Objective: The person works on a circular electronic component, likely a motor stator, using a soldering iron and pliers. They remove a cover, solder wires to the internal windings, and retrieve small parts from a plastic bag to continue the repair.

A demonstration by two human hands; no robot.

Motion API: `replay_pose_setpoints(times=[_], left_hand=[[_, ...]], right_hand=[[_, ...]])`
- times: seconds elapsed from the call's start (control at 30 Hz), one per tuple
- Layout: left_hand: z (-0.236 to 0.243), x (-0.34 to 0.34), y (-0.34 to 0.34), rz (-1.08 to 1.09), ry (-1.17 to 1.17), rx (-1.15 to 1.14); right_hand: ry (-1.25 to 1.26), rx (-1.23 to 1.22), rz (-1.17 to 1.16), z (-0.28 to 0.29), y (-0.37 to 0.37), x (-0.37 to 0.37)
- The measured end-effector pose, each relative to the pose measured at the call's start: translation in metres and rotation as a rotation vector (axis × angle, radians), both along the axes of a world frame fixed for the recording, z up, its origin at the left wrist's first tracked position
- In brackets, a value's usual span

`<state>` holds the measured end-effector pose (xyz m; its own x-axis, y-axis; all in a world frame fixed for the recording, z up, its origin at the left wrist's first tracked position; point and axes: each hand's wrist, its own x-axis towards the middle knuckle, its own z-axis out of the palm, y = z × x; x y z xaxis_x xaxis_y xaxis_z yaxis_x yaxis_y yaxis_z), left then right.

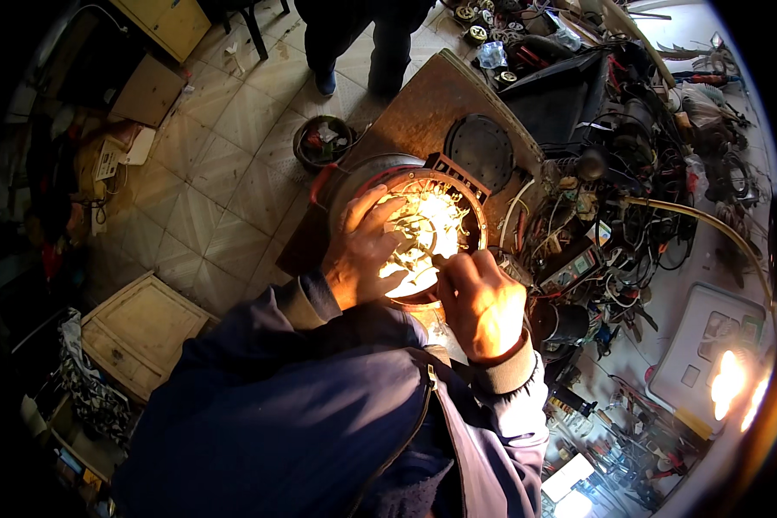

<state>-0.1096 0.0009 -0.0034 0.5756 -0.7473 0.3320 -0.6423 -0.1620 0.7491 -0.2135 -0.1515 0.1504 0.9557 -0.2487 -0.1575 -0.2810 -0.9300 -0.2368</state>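
Observation:
A round appliance (473, 207) with a reddish rim sits on a worn wooden bench (424, 97), its wiry interior washed out by bright light. My left hand (362, 246) lies over its left side, fingers spread and touching it. At its lower right, my right hand (481, 306) is closed around a small dark tool (440, 262), whose tip is hard to make out in the glare. A dark round plate (479, 151) lies just behind the appliance.
Tangled cables and parts (595, 233) crowd the right, beside a lit lamp (729, 384) and a plastic case (682, 363). A bin (324, 142) stands on the tiled floor. A person's legs (384, 60) show beyond the bench; a wooden board (142, 332) lies at lower left.

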Motion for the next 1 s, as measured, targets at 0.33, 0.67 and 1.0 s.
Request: replay_pose_setpoints(times=[0.33,0.67,1.0], left_hand=[[0.004,0.0,0.0,-0.011,0.018,0.004],[-0.001,-0.001,-0.001,0.017,0.009,-0.025],[0.0,-0.001,0.0,-0.005,0.033,-0.031]], right_hand=[[-0.194,-0.011,0.092,-0.011,-0.009,0.002],[0.159,0.007,-0.076,0.006,0.0,-0.004],[-0.07,0.046,-0.001,-0.007,-0.005,-0.008]])
